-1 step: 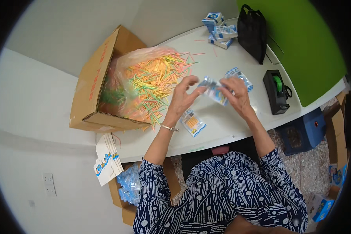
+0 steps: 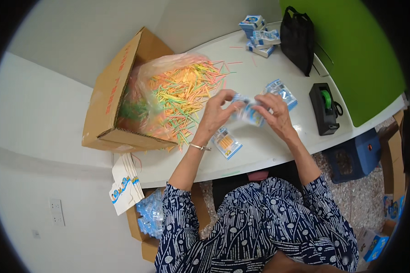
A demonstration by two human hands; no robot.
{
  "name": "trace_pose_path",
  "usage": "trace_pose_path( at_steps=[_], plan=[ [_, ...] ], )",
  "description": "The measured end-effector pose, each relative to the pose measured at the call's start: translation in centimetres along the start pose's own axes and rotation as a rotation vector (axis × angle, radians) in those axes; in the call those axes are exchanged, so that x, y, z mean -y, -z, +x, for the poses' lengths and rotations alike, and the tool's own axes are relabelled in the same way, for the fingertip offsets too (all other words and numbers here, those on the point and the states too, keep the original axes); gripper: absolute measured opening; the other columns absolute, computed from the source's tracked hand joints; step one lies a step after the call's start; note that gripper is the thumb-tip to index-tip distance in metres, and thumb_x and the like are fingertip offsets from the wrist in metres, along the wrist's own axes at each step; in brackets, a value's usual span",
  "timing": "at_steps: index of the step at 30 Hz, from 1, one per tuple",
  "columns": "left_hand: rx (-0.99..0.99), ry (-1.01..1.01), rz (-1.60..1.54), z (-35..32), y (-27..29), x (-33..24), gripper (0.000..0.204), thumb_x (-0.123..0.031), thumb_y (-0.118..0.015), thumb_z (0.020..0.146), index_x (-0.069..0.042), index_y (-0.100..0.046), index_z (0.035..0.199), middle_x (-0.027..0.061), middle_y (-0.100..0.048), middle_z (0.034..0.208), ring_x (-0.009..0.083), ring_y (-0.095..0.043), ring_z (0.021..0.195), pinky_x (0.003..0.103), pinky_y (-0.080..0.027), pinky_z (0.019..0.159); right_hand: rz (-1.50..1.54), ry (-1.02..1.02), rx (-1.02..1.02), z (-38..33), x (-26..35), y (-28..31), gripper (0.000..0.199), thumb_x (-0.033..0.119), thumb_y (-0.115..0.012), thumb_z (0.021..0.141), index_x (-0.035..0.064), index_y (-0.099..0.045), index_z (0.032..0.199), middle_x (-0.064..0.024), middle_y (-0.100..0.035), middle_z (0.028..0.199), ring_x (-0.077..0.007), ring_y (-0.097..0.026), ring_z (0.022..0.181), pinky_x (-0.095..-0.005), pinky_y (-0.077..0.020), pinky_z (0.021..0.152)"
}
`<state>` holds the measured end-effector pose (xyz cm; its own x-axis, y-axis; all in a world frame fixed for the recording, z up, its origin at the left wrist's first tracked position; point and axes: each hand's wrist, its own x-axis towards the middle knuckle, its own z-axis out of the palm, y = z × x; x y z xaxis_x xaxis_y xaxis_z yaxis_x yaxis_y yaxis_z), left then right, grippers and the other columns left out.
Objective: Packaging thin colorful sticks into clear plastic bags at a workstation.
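Both hands are raised over the white table, with a small blue-and-clear plastic packet (image 2: 253,117) between them, blurred by motion. My left hand (image 2: 217,113), a bracelet at its wrist, pinches the packet's left end between thumb and fingers. At the other end, my right hand (image 2: 277,113) has its thumb and fingers closed on the packet. Below my left hand lies a similar packet (image 2: 227,143) with orange sticks inside. Another blue-and-white packet (image 2: 287,96) lies just beyond my right hand. Loose coloured thin sticks (image 2: 182,91) are heaped to the left.
The sticks spill from a plastic bag in a tipped cardboard box (image 2: 107,100). A black tape dispenser (image 2: 324,111) stands right, with a black bag (image 2: 297,41) and small blue-and-white boxes (image 2: 259,49) behind. Below the left edge, an open carton holds blue packets (image 2: 150,214). A blue stool (image 2: 355,154) stands right.
The packet between my hands has tilted and shifted slightly to the left and is more blurred. The whole view has shifted a little; the things on the table lie as before.
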<state>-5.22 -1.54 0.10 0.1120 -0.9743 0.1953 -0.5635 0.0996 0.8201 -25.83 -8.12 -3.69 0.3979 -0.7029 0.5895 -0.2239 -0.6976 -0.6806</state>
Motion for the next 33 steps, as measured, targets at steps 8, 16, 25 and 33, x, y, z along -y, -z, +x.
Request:
trace_pose_path(
  at_steps=[8, 16, 25, 33],
  plan=[
    [0.033, 0.109, -0.015, -1.5, 0.1, 0.2, 0.014, -0.011, -0.063, 0.084, 0.002, -0.066, 0.086, 0.0026, -0.066, 0.075, 0.0066, -0.057, 0.071, 0.022, -0.046, 0.065, 0.534, -0.396, 0.377, -0.9, 0.5, -3.5, 0.027, 0.018, -0.065, 0.08, -0.0029, -0.066, 0.096, -0.0098, -0.066, 0.079, -0.0126, -0.061, 0.073, -0.026, -0.0473, 0.064],
    [0.052, 0.089, 0.131, -1.9, 0.4, 2.9, 0.016, -0.013, -0.065, 0.082, 0.003, -0.066, 0.084, 0.003, -0.061, 0.064, 0.0068, -0.05, 0.061, 0.024, -0.042, 0.057, 0.557, -0.526, 0.428, -1.3, -0.6, -4.8, 0.024, 0.022, -0.065, 0.081, -0.0024, -0.069, 0.083, -0.0033, -0.06, 0.061, -0.0079, -0.05, 0.057, -0.0238, -0.0395, 0.053],
    [0.285, 0.039, 0.275, 2.1, 2.0, 4.3, 0.02, -0.019, -0.063, 0.083, 0.001, -0.067, 0.082, 0.0042, -0.057, 0.059, 0.0093, -0.046, 0.055, 0.027, -0.038, 0.052, 0.527, -0.478, 0.41, -1.1, -1.4, -5.9, 0.03, 0.023, -0.063, 0.085, -0.0037, -0.063, 0.072, -0.0014, -0.051, 0.056, -0.0065, -0.04, 0.053, -0.0273, -0.0322, 0.048],
    [-0.271, 0.18, 0.988, 11.4, 9.7, 11.4, 0.029, -0.032, -0.058, 0.084, -0.006, -0.07, 0.088, 0.0167, -0.065, 0.092, 0.0343, -0.06, 0.086, 0.046, -0.046, 0.075, 0.454, -0.365, 0.332, -1.3, -2.2, -6.9, 0.037, 0.023, -0.06, 0.087, -0.0058, -0.052, 0.066, -0.0095, -0.045, 0.055, -0.0137, -0.036, 0.052, -0.0323, -0.0315, 0.05]
  ],
)
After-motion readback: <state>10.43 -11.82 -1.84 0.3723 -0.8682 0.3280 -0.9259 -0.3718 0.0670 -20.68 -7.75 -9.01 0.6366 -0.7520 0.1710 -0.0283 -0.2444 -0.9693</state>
